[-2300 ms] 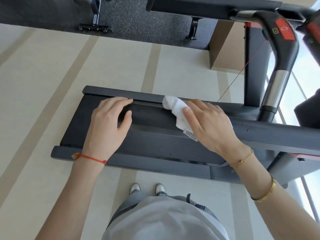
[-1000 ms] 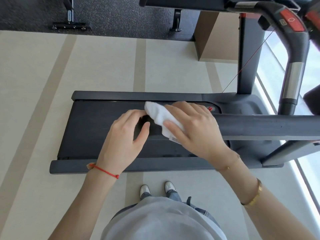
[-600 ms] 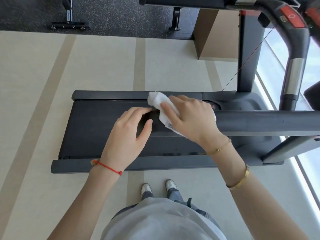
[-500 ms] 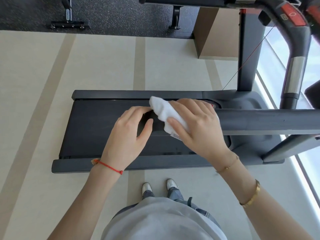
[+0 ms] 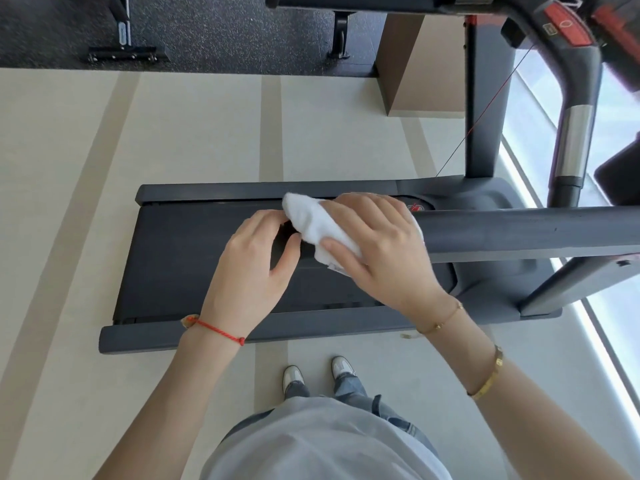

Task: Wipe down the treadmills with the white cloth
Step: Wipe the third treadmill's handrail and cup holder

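I stand beside a dark grey treadmill, its belt (image 5: 180,258) lying crosswise below me. Its near handrail (image 5: 519,230) runs in from the right and ends between my hands. My right hand (image 5: 381,251) grips the white cloth (image 5: 313,220) and presses it round the top of this rail near its end. My left hand (image 5: 249,271) curls round the rail's end, fingers over the top and thumb below, right beside the cloth. Part of the cloth is hidden under my right palm.
The far handrail (image 5: 571,143), with a silver grip and a red button, curves down at the upper right beside an upright post (image 5: 485,116) and a thin red cord (image 5: 485,109). A brown column (image 5: 422,64) stands behind. Gym equipment feet (image 5: 121,53) rest on dark flooring at the top.
My right hand has rubbed the cloth around the rail's end, rolling over the top and back. My left hand has kept its hold on the end. My view shifted slightly.
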`<action>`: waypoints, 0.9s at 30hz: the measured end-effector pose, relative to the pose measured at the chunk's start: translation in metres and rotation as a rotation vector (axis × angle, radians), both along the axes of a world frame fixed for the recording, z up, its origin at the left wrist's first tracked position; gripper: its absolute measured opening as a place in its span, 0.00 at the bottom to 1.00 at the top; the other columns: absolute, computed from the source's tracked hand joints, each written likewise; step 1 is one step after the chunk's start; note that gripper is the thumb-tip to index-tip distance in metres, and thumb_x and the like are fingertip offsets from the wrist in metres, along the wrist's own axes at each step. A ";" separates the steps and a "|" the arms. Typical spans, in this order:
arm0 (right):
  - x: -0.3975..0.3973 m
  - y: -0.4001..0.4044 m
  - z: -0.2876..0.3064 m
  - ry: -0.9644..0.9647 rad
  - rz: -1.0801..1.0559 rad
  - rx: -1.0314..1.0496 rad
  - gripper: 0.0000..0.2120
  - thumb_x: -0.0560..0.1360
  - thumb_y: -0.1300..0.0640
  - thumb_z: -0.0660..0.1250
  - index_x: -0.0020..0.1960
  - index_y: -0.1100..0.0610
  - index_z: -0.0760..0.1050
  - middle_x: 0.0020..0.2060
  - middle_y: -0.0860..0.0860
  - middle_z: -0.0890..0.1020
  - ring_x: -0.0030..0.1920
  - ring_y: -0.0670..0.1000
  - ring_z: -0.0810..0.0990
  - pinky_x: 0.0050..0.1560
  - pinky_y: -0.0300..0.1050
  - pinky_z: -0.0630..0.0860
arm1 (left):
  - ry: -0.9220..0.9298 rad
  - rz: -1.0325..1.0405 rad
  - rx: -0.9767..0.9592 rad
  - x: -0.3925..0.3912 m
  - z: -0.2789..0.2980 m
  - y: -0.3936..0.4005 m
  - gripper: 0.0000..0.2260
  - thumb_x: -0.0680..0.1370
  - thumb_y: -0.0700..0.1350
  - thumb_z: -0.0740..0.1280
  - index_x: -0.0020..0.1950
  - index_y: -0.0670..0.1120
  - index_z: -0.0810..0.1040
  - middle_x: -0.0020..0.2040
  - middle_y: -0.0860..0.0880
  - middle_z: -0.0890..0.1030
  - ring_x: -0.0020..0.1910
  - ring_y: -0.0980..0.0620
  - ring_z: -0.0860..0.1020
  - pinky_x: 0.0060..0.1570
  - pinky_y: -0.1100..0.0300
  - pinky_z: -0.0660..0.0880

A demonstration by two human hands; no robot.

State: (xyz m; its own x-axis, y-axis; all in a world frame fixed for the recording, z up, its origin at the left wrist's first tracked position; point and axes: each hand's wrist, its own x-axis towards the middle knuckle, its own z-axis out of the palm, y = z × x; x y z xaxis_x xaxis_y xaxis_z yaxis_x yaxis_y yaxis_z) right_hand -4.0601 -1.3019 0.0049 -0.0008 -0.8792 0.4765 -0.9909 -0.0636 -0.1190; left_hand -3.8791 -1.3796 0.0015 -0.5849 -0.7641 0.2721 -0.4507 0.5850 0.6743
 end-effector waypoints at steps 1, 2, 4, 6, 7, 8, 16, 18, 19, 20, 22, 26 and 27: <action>-0.008 0.007 -0.001 0.021 0.020 -0.004 0.19 0.81 0.45 0.57 0.64 0.55 0.76 0.57 0.51 0.80 0.57 0.55 0.77 0.61 0.50 0.70 | -0.004 -0.004 0.001 0.000 0.000 0.000 0.08 0.80 0.42 0.65 0.57 0.43 0.78 0.52 0.52 0.79 0.51 0.53 0.77 0.54 0.59 0.74; -0.019 0.013 -0.002 0.030 -0.002 -0.012 0.19 0.81 0.45 0.57 0.63 0.55 0.77 0.56 0.51 0.80 0.56 0.55 0.77 0.60 0.51 0.70 | -0.011 -0.006 0.003 0.000 0.001 -0.001 0.09 0.80 0.42 0.64 0.60 0.43 0.78 0.55 0.52 0.79 0.54 0.53 0.77 0.57 0.58 0.74; -0.037 0.018 0.000 -0.013 -0.153 -0.052 0.16 0.81 0.47 0.57 0.52 0.55 0.79 0.45 0.51 0.81 0.44 0.56 0.78 0.50 0.51 0.73 | -0.029 -0.002 0.012 0.001 0.002 0.000 0.12 0.80 0.43 0.64 0.63 0.44 0.77 0.58 0.52 0.79 0.57 0.53 0.77 0.60 0.57 0.74; -0.039 0.010 0.005 -0.083 -0.360 -0.096 0.15 0.80 0.49 0.58 0.37 0.54 0.73 0.32 0.50 0.75 0.33 0.56 0.72 0.41 0.51 0.71 | -0.040 -0.002 0.014 0.001 0.002 0.001 0.13 0.81 0.44 0.64 0.65 0.45 0.76 0.60 0.52 0.79 0.59 0.53 0.76 0.61 0.56 0.73; -0.033 0.005 0.005 -0.081 -0.421 -0.103 0.16 0.79 0.50 0.58 0.35 0.54 0.70 0.29 0.50 0.74 0.31 0.56 0.70 0.39 0.50 0.70 | -0.042 -0.001 0.012 0.001 0.003 0.002 0.13 0.81 0.44 0.64 0.65 0.44 0.76 0.60 0.51 0.79 0.59 0.53 0.76 0.61 0.56 0.73; -0.023 0.000 0.004 -0.061 -0.424 -0.107 0.17 0.80 0.49 0.57 0.35 0.54 0.71 0.30 0.50 0.74 0.32 0.56 0.71 0.39 0.49 0.68 | -0.042 -0.001 0.010 0.001 0.003 0.003 0.14 0.81 0.44 0.64 0.65 0.44 0.76 0.60 0.51 0.79 0.58 0.52 0.76 0.61 0.55 0.73; -0.003 -0.001 -0.009 0.038 -0.137 -0.189 0.18 0.82 0.46 0.57 0.54 0.56 0.81 0.45 0.50 0.82 0.44 0.55 0.79 0.51 0.48 0.72 | -0.058 -0.010 -0.037 -0.008 0.009 0.008 0.11 0.81 0.43 0.63 0.61 0.43 0.78 0.56 0.50 0.80 0.56 0.49 0.78 0.57 0.47 0.74; -0.011 0.002 -0.011 0.075 -0.117 -0.195 0.17 0.82 0.46 0.58 0.54 0.56 0.81 0.45 0.50 0.82 0.45 0.55 0.79 0.51 0.48 0.72 | -0.066 -0.028 -0.058 -0.017 0.011 0.010 0.09 0.81 0.42 0.63 0.59 0.43 0.78 0.54 0.50 0.80 0.54 0.49 0.77 0.55 0.48 0.74; -0.017 0.005 -0.012 0.084 -0.120 -0.204 0.17 0.82 0.47 0.58 0.54 0.56 0.81 0.45 0.51 0.82 0.45 0.55 0.80 0.51 0.48 0.72 | -0.068 -0.038 -0.065 -0.022 0.013 0.011 0.09 0.81 0.42 0.63 0.58 0.43 0.78 0.54 0.50 0.80 0.54 0.49 0.77 0.56 0.49 0.74; -0.024 0.009 -0.013 0.087 -0.130 -0.218 0.16 0.82 0.48 0.58 0.53 0.57 0.81 0.45 0.51 0.82 0.45 0.55 0.80 0.50 0.49 0.72 | -0.071 -0.048 -0.070 -0.028 0.014 0.013 0.09 0.81 0.42 0.63 0.59 0.43 0.78 0.55 0.50 0.80 0.55 0.49 0.77 0.57 0.50 0.73; -0.044 0.021 -0.015 0.088 -0.158 -0.257 0.15 0.81 0.49 0.59 0.52 0.58 0.80 0.44 0.52 0.82 0.44 0.56 0.79 0.50 0.49 0.72 | -0.073 -0.066 -0.076 -0.040 0.016 0.018 0.11 0.81 0.42 0.63 0.61 0.43 0.78 0.57 0.50 0.81 0.57 0.49 0.76 0.61 0.51 0.72; -0.093 0.048 -0.019 0.090 -0.219 -0.278 0.13 0.81 0.51 0.58 0.50 0.58 0.78 0.44 0.52 0.81 0.43 0.56 0.78 0.50 0.50 0.72 | -0.094 -0.073 -0.114 -0.069 0.016 0.031 0.11 0.80 0.42 0.64 0.61 0.43 0.79 0.57 0.49 0.81 0.57 0.48 0.78 0.65 0.52 0.68; -0.104 0.054 -0.019 0.093 -0.235 -0.279 0.13 0.82 0.52 0.58 0.50 0.57 0.78 0.43 0.52 0.81 0.43 0.56 0.78 0.50 0.49 0.72 | -0.104 -0.072 -0.125 -0.077 0.016 0.035 0.11 0.80 0.42 0.64 0.61 0.43 0.80 0.57 0.49 0.81 0.57 0.48 0.78 0.67 0.53 0.67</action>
State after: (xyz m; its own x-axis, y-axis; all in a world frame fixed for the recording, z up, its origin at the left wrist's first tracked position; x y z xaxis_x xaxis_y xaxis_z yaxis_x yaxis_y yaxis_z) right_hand -4.1645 -1.2477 -0.0138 -0.1328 -0.6967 0.7049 -0.9880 0.1499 -0.0379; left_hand -3.9563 -1.3444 0.0173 -0.6666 -0.6835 0.2972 -0.4684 0.6944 0.5463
